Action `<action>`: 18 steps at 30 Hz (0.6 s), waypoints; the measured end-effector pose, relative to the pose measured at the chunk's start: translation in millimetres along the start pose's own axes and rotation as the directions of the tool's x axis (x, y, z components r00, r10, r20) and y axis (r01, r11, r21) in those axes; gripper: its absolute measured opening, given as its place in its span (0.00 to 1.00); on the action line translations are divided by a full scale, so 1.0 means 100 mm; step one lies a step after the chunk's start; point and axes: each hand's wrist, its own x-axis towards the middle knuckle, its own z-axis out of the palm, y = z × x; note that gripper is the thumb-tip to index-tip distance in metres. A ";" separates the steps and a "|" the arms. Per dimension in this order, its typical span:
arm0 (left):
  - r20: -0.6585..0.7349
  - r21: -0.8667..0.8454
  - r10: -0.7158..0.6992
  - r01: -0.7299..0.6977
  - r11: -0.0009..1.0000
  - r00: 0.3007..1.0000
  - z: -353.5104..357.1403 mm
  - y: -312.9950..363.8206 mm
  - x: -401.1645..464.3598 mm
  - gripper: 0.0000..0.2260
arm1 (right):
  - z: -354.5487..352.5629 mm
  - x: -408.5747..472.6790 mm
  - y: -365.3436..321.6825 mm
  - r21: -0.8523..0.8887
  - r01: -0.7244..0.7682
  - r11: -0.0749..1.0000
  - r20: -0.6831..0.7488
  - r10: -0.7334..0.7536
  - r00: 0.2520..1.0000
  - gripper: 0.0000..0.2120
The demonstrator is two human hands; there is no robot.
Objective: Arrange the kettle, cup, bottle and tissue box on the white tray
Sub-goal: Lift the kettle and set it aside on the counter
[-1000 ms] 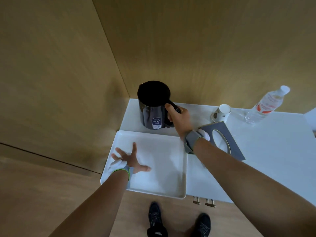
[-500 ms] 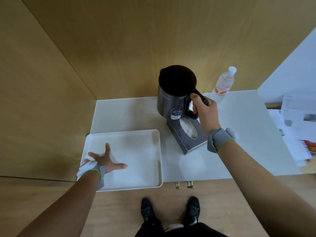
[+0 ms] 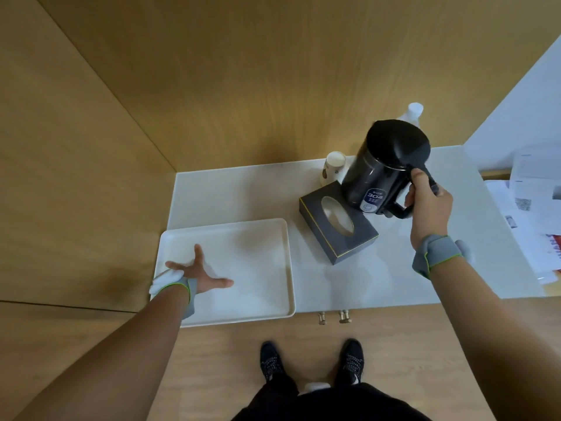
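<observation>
Kettle (image 3: 383, 168), black, tilted, is held off the white surface (image 3: 230, 196) by its handle; right hand (image 3: 426, 205) grip wrapped tight around it. It hangs at 1 o'clock from the grey tissue box (image 3: 338, 221). Paper cup (image 3: 332, 168) stands at 12 of the box. Bottle (image 3: 413, 110) shows only its cap behind the kettle. Left hand (image 3: 198, 276) lies flat, fingers spread, on the white tray (image 3: 258, 253), holding nothing.

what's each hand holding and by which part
The right hand holds the kettle by its handle, lifted and tilted. The left hand holds nothing; it lies spread flat on the tray.
</observation>
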 end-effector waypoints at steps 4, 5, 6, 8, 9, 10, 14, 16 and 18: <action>0.014 0.119 0.021 -0.023 0.993 1.000 -0.07 0.01 0.00 0.68 | 0.01 0.06 0.02 0.020 0.018 1.000 -0.044 -0.017 0.999 0.19; 0.017 0.138 0.029 -0.031 0.990 0.999 -0.08 0.01 0.00 0.68 | 0.01 0.07 0.03 0.028 0.018 0.999 -0.051 -0.017 0.999 0.20; 0.019 0.151 0.035 -0.037 0.988 0.999 -0.08 0.02 0.00 0.67 | 0.01 0.09 0.04 0.034 0.015 0.999 -0.060 -0.013 0.998 0.20; 0.021 0.168 0.044 -0.047 0.985 0.999 -0.08 0.05 -0.01 0.66 | -0.01 0.13 0.08 0.027 0.000 1.000 -0.085 0.002 0.996 0.21; 0.024 0.170 0.052 -0.056 0.984 0.998 -0.09 0.06 -0.01 0.66 | -0.02 0.14 0.10 0.017 -0.010 1.000 -0.094 0.011 0.996 0.21; 0.030 0.166 0.062 -0.066 0.984 0.998 -0.09 0.06 -0.02 0.66 | -0.02 0.15 0.13 0.005 -0.023 1.000 -0.099 0.023 0.995 0.22; 0.043 0.130 0.084 -0.089 0.987 0.996 -0.10 0.08 -0.03 0.66 | 0.00 0.16 0.25 -0.045 -0.078 0.996 -0.131 0.072 0.989 0.23; 0.046 0.124 0.080 -0.085 0.989 0.996 -0.10 0.07 -0.02 0.66 | 0.02 0.17 0.31 -0.071 -0.103 0.992 -0.138 0.093 0.986 0.24; 0.048 0.130 0.075 -0.081 0.988 0.996 -0.11 0.05 0.00 0.67 | 0.03 0.17 0.38 -0.093 -0.119 0.989 -0.140 0.105 0.985 0.25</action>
